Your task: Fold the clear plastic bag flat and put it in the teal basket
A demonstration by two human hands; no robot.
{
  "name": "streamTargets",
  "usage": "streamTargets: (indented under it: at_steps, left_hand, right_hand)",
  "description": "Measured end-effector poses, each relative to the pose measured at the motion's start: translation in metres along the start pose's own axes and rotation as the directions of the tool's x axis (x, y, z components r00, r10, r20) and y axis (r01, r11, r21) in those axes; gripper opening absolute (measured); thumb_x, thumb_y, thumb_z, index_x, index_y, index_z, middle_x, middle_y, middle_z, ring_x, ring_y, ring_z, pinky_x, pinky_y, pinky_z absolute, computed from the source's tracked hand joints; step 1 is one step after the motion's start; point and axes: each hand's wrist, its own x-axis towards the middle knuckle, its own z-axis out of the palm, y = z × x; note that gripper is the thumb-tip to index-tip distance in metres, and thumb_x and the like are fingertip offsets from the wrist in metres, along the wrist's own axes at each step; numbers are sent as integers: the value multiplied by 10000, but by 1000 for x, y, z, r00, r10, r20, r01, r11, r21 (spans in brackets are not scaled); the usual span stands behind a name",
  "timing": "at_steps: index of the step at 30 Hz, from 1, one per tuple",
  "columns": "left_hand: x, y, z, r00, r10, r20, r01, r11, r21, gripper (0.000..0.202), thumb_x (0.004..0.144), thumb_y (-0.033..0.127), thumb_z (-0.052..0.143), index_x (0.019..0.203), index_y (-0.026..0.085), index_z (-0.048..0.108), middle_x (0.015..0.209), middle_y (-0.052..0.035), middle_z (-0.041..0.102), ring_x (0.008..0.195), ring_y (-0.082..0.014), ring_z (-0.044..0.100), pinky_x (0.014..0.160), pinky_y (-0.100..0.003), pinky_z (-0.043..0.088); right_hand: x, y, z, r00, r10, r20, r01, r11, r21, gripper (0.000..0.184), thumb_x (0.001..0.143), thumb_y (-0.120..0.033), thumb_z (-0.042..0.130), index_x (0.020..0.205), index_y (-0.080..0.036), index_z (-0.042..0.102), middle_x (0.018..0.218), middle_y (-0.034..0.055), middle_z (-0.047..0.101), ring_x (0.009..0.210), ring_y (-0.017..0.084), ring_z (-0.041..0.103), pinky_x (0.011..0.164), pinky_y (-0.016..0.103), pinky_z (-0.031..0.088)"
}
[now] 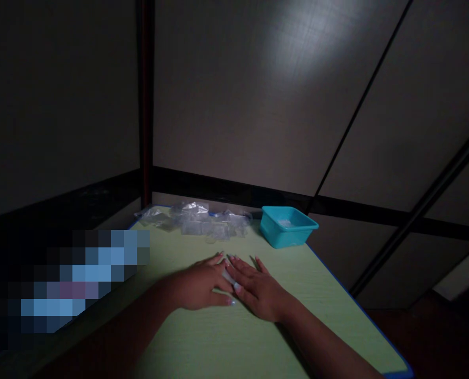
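Both hands lie flat on a pale green table (pixel 321 295), side by side near its middle. My left hand (pixel 200 284) and my right hand (pixel 258 289) have their fingers stretched out, pressing down on a small clear plastic piece (pixel 228 277) that shows between them. Most of that piece is hidden under the fingers. A heap of clear plastic bags (pixel 197 221) lies further back on the table, apart from both hands.
A teal plastic tub (pixel 287 226) stands at the back right of the table, next to the bags. The table has a blue edge (pixel 332 279) on the right. Dim panelled walls and a dark post (pixel 146 105) rise behind. A blurred patch covers the left.
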Motion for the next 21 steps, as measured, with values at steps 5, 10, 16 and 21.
streamTargets:
  at_steps: [5, 10, 16, 21]
  left_hand:
    - [10, 2, -7, 898, -44, -439, 77, 995, 57, 200, 842, 334, 500, 798, 222, 661, 963, -36, 626, 1049, -203, 477, 940, -354, 336]
    - [13, 6, -4, 871, -55, -489, 91, 995, 51, 187, 855, 326, 478, 896, 199, 609, 918, -35, 586, 938, -183, 487, 851, -307, 383]
    - [12, 10, -1, 902, -33, -431, 59, 997, 47, 241, 840, 299, 504, 1068, 234, 549, 1040, -26, 548, 1011, -191, 446, 895, -321, 358]
    - [12, 3, -6, 781, -116, -613, 138, 990, -12, 272, 880, 305, 412, 1116, 209, 508, 1093, -54, 516, 1060, -195, 420, 927, -335, 343]
  right_hand:
    - [-1, -6, -5, 999, 1, 32, 0, 1000, -17, 503, 891, -519, 272, 1366, -367, 203, 1468, 19, 85, 1339, 220, 78, 1047, 520, 55]
    - [0, -14, -12, 998, 7, 58, -6, 1000, -5, 506, 860, -554, 335, 1337, -410, 249, 1473, 18, 67, 1337, 263, 42, 1019, 576, 51]
    - [-2, -18, -11, 1000, 7, 30, -6, 1000, -24, 543, 842, -562, 365, 1345, -398, 242, 1471, 33, 59, 1331, 292, 12, 998, 614, 7]
    - [-1, -9, -12, 991, 95, -97, -94, 995, 16, 559, 887, -506, 269, 1382, -364, 52, 1460, 19, -33, 1326, 277, -37, 993, 622, -25]
